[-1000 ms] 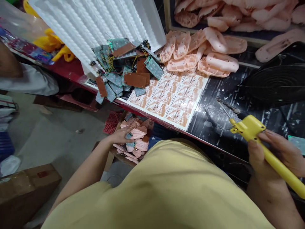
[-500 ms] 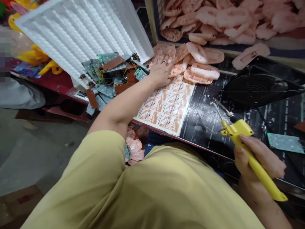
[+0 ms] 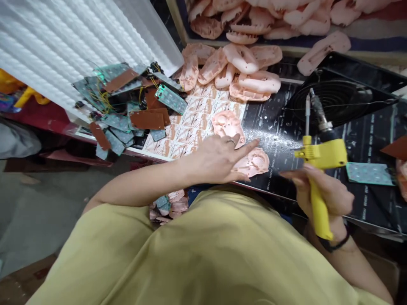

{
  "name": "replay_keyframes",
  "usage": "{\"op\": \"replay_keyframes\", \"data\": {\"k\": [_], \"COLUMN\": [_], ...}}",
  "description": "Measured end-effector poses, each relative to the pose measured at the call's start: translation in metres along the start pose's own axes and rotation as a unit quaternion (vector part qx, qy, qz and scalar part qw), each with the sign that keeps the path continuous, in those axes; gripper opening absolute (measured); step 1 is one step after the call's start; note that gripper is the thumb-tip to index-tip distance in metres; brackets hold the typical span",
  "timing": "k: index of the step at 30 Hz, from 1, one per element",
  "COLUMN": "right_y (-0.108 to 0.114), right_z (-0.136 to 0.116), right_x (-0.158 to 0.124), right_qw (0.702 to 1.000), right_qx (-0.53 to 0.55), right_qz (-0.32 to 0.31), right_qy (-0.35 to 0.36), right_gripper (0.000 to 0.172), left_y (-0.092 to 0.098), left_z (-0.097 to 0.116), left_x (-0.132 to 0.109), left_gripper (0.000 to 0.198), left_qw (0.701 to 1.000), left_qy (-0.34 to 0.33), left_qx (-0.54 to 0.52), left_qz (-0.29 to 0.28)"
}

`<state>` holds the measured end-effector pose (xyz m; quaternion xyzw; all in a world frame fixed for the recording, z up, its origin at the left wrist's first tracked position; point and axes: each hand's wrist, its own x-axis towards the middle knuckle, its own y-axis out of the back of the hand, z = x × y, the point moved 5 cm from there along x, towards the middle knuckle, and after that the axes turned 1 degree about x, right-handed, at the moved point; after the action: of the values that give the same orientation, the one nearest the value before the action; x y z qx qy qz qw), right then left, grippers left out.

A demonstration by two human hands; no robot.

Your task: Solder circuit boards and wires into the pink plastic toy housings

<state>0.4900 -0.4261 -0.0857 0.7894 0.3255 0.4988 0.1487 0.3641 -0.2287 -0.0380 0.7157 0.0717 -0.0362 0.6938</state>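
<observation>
My left hand (image 3: 219, 159) rests near the table's front edge, fingers stretched out over two pink plastic shells: one (image 3: 227, 126) just beyond the fingers, one (image 3: 256, 162) under the fingertips. Whether it grips either shell I cannot tell; the fingers lie flat. My right hand (image 3: 324, 192) is closed round the yellow handle of a soldering iron (image 3: 319, 156), its metal tip pointing up and away over the black mat (image 3: 280, 135).
A heap of green and brown circuit boards (image 3: 133, 106) with wires lies at the left beside a white foam tray (image 3: 79, 46). More pink shells (image 3: 235, 67) pile at the back. A black fan grille (image 3: 337, 101) and a loose board (image 3: 369, 173) sit right.
My left hand came back from the far pile of pink shells to the table's front edge, and two shells now lie by it. The soldering iron has tipped upright.
</observation>
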Motion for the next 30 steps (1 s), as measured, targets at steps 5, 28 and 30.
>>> {"op": "replay_keyframes", "data": {"k": [5, 28, 30], "right_y": [-0.018, -0.04, -0.039], "right_z": [-0.013, -0.009, -0.008], "right_x": [0.024, 0.015, 0.013], "right_qw": [0.996, 0.989, 0.989], "right_qx": [0.003, -0.011, -0.012], "right_qz": [-0.074, -0.126, -0.125], "right_qy": [0.057, 0.08, 0.081], "right_gripper": [0.042, 0.054, 0.057], "left_y": [-0.014, -0.051, -0.041], "left_z": [-0.073, -0.041, -0.047], "left_x": [0.022, 0.026, 0.03], "left_gripper": [0.046, 0.051, 0.05], "left_qw": [0.992, 0.993, 0.994], "left_qy": [-0.058, 0.022, 0.019], "left_qx": [-0.096, -0.109, -0.088], "left_qz": [0.052, 0.036, 0.058]}}
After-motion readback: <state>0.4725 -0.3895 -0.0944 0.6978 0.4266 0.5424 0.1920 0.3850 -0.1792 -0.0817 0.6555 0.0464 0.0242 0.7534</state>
